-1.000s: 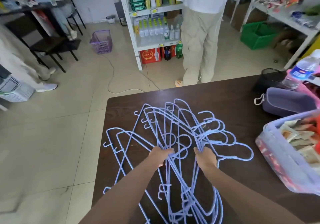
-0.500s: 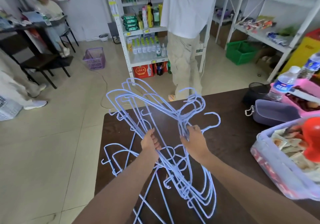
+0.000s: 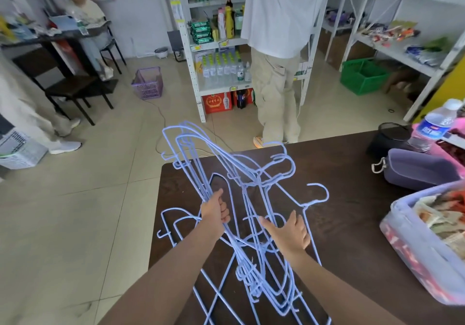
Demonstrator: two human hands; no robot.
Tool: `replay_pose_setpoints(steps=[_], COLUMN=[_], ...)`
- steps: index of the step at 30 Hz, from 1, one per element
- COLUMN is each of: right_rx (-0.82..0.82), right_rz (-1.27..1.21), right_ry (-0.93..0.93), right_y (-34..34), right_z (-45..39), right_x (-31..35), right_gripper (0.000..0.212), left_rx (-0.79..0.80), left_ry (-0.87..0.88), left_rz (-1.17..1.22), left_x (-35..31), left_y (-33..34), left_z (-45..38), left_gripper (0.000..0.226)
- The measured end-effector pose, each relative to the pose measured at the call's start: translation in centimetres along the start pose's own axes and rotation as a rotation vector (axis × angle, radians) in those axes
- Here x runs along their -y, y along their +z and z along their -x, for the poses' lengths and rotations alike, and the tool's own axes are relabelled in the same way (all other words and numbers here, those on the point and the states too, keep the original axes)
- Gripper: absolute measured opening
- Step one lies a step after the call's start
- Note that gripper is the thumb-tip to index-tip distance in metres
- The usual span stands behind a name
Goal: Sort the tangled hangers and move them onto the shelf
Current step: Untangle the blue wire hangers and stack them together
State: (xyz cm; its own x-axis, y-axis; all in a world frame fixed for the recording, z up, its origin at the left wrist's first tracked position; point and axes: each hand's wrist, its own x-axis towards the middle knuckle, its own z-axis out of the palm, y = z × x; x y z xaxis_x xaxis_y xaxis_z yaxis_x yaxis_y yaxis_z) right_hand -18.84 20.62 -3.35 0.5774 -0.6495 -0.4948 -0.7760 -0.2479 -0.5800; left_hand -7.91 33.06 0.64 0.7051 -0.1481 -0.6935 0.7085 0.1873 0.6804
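A tangle of several light-blue wire hangers (image 3: pixel 241 173) is lifted partly off the dark brown table (image 3: pixel 352 199). My left hand (image 3: pixel 215 210) grips a bundle of their wires, holding the upper part raised and tilted away from me. My right hand (image 3: pixel 292 231) hovers with fingers spread over the hangers just to the right, holding nothing. The lower hangers (image 3: pixel 264 287) still trail on the table near me. A white metal shelf (image 3: pixel 193 73) with bottles stands beyond the table.
A person in a white shirt and beige trousers (image 3: pixel 276 73) stands before the shelf. On the table's right are a clear bin of packets (image 3: pixel 427 249), a purple pouch (image 3: pixel 417 168), a black cup (image 3: pixel 387 136) and a water bottle (image 3: pixel 432 128). A purple basket (image 3: pixel 148 83) sits on the floor.
The hangers were raised off the table and tilted up. My right hand has let go of the bundle and opened, while my left hand keeps hold.
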Motion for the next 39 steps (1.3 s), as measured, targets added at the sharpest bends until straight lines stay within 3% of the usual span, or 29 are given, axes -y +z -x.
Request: replay_pose_setpoints(steps=[2,4,6,8,10,16,21,25,28,36,39], right_rx=[-0.018,-0.164,-0.354,-0.385,-0.306,-0.179,-0.205,-0.148,0.030,0.280,0.273], right_rz=[-0.095,-0.241,-0.236,-0.202,-0.158,-0.149,-0.292,-0.304,-0.220,-0.498,-0.274], right_ry=[-0.120,-0.172,-0.066,0.123,0.247,0.236,0.052,-0.079,-0.111,-0.003,-0.062], right_y=[-0.1,-0.7,-1.5,-2.1,-2.6,-3.0,-2.9,-2.6,-1.0,2.0,1.8], right_z=[-0.4,-0.9,-1.7,-2.4,-2.8,-3.9,-3.5,-3.3,-3.4,-1.4,-0.9], right_x=[-1.0,-2.2,-3.1,-4.0,-4.7,-5.9,-4.8,-2.8,-1.4,0.8,1.1], right_gripper=[0.086,0.075,0.064,0.058,0.060,0.035,0.022,0.024,0.033,0.047,0.035], left_rx=[-0.023,-0.029,-0.028,-0.031,-0.040,-0.072,-0.076,-0.094,-0.043,-0.136,-0.196], left_ry=[0.011,0.024,0.028,0.027,0.024,-0.006,-0.040,-0.081,-0.115,-0.040,-0.051], left_rz=[-0.033,-0.071,-0.092,-0.098,-0.091,-0.081,-0.077,-0.076,-0.085,-0.203,-0.252], left_x=[0.0,-0.1,-0.1,-0.1,-0.1,-0.1,0.2,1.0,2.4,3.9,4.0], left_y=[-0.2,-0.5,-0.7,-0.8,-0.9,-1.4,-2.4,-3.8,-4.1,-3.6,-3.4], left_z=[-0.2,-0.5,-0.8,-1.1,-1.4,-1.7,-2.1,-2.6,-2.4,-1.9,-1.4], left_gripper=[0.053,0.053,0.052,0.052,0.052,0.051,0.051,0.051,0.051,0.026,0.026])
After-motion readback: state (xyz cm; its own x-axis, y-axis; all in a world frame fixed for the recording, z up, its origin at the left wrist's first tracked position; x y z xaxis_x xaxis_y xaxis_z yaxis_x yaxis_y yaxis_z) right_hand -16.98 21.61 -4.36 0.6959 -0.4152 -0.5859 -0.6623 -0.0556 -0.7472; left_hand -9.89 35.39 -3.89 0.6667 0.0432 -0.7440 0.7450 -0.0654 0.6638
